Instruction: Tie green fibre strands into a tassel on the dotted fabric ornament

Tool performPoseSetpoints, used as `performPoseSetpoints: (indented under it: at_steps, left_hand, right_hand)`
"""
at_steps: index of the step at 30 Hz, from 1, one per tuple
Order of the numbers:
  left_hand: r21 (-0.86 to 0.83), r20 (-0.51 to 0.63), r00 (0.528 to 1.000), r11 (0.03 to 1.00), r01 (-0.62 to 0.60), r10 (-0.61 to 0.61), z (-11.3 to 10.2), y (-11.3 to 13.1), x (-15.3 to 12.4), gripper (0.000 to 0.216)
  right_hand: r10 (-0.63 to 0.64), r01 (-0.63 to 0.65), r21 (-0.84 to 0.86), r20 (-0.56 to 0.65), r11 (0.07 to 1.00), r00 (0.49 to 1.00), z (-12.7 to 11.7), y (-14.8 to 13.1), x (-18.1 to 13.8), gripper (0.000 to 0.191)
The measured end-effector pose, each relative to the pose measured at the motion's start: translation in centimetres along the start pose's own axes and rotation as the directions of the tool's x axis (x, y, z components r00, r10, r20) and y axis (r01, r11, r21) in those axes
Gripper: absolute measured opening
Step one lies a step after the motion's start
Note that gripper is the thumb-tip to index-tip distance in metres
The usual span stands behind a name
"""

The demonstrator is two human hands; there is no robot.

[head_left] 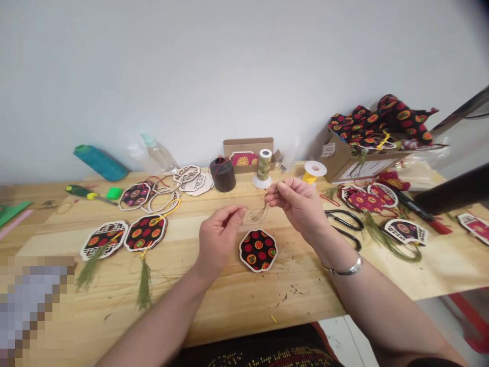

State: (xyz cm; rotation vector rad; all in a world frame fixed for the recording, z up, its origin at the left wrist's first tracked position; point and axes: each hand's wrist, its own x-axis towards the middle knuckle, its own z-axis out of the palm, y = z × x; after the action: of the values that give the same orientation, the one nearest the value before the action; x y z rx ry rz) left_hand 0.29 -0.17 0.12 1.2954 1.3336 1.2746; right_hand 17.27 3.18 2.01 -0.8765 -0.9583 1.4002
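Above the middle of the wooden table, my right hand (300, 206) pinches a loose bunch of thin olive thread (260, 213), which hangs below its fingertips. My left hand (221, 232) is also closed in a pinch, its fingertips beside the thread's loose ends; what it holds, if anything, is too fine to make out. A scalloped ornament (259, 250) with dark floral fabric and a pale rim lies flat just below both hands. Behind them stands a spool of olive-gold thread (264, 165). Black-handled scissors (349, 221) lie partly behind my right forearm.
Finished-looking ornaments with green tassels (144, 285) lie at left, near wooden lattice cutouts (194, 181). A black thread cone (223, 175) and a yellow ribbon spool (315, 171) stand behind. At right are a cardboard box (355, 165) of fabric and a black post (454, 188).
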Motion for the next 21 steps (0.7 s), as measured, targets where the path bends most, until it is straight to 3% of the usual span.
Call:
performPoseSetpoints:
  at_steps: [2,4,6,8,12,21]
  left_hand:
    - [-0.182,0.235,0.947,0.947,0.265,-0.22,0.1,0.2,-0.1,0.023]
    - [-0.258,0.451,0.829,0.84,0.476,-0.331,0.2,0.3,-0.1,0.028]
    - [-0.288,0.564,0.734,0.743,0.604,-0.378,0.4,0.5,-0.1,0.031]
    - [-0.334,0.602,0.689,0.657,0.676,-0.404,0.5,0.6,0.0,0.031]
    - [-0.444,0.614,0.688,0.551,0.706,-0.387,0.3,0.3,0.4,0.026]
    - [-0.471,0.567,0.725,0.567,0.675,-0.392,-0.3,-0.7,1.0,0.015]
  right_hand:
    - [-0.002,0.002,0.009,0.034,1.0,0.999,0.0,0.2,0.0,0.019]
    - [0.011,-0.011,0.004,0.091,1.0,0.996,0.2,0.4,-0.3,0.017]
    - [0.045,-0.041,-0.028,0.159,0.999,0.986,0.5,0.4,-0.7,0.016]
    - [0.096,-0.077,-0.091,0.228,0.993,0.969,0.9,0.2,-1.1,0.017]
    - [0.183,-0.102,-0.234,0.358,0.967,0.915,1.4,-0.1,-2.0,0.021]
    - [0.32,-0.068,-0.415,0.578,0.907,0.751,0.9,0.4,-2.6,0.018]
